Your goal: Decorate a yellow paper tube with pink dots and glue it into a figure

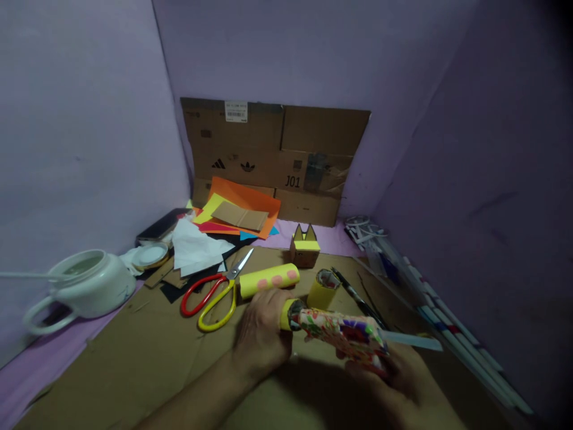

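My left hand [264, 327] is wrapped round a short yellow paper tube [286, 314], its open end turned right. In my right hand [394, 382] is a hot glue gun [342, 335] covered in colourful patterned material, a translucent glue stick [416, 341] poking from its back. The gun's tip meets the tube's open end; whether it touches the rim I cannot tell. Just behind stands another yellow tube [323, 289], upright. A longer yellow tube with pink spots [269, 280] lies beyond my left hand. Scissors [219, 292] with one red and one yellow handle lie open to its left.
A small cardboard box with two pointed ears [305, 248] stands farther back. A white pot [92, 283] with a handle sits at left, near white paper [197, 245] and coloured sheets [264, 203]. Striped rolled sticks [465, 352] line the right wall. Cardboard [152, 364] covers the work surface.
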{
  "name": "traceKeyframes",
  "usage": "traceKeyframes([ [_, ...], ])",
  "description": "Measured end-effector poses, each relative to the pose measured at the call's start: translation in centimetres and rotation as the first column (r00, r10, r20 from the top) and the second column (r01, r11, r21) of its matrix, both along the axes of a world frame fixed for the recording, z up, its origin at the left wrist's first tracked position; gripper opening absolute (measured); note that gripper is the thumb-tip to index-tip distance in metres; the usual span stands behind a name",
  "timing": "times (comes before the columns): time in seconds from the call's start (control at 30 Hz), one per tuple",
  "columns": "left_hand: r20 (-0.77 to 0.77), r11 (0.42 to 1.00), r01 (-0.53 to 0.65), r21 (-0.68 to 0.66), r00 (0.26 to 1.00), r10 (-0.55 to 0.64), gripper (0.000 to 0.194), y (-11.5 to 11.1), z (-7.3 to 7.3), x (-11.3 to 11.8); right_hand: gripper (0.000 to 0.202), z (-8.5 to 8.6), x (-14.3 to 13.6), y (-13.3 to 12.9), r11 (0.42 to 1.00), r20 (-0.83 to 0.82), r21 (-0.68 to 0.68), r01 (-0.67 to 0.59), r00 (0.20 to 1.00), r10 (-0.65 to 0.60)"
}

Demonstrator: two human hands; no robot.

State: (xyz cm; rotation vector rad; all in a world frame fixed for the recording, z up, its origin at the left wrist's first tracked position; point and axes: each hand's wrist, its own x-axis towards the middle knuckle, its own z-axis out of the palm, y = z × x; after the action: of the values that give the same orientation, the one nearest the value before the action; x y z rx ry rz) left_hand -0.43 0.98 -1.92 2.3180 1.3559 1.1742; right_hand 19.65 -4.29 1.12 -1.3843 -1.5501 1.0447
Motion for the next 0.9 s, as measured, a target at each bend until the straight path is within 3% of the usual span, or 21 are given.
traceKeyframes([
  [0.17, -0.007, 1.0, -0.001, 0.012, 1.0, 0.001, 0.011, -0.12, 0.29, 0.05, 0.022, -0.16, -0.01, -0.14, 0.998, -0.027, 0.027, 0.05, 0.998, -0.049],
  [0.3, -0.007, 1.0, -0.019, -0.017, 1.0, 0.019, 0.01, -0.06, 0.55, 0.08, 0.022, -0.26, 0.23, 0.04, 0.996, 0.047, 0.078, -0.032, 0.998, 0.029],
  [0.43, 0.001, 0.999, -0.031, -0.03, 1.0, 0.031, 0.012, -0.08, 0.57, 0.05, 0.028, -0.29, 0.66, 0.34, 0.991, 0.057, 0.137, -0.014, 0.998, 0.006],
  [0.63, -0.002, 0.999, -0.007, -0.034, 1.0, 0.007, 0.014, -0.13, 0.17, 0.08, 0.028, -0.43, 0.85, 0.48, 0.99, 0.036, 0.082, -0.115, 0.993, 0.113],
  [0.9, -0.007, 1.0, 0.016, -0.026, 1.0, -0.016, 0.019, -0.15, 0.4, 0.08, 0.024, -0.67, 0.32, 0.21, 0.99, -0.008, 0.138, -0.025, 1.0, 0.026],
])
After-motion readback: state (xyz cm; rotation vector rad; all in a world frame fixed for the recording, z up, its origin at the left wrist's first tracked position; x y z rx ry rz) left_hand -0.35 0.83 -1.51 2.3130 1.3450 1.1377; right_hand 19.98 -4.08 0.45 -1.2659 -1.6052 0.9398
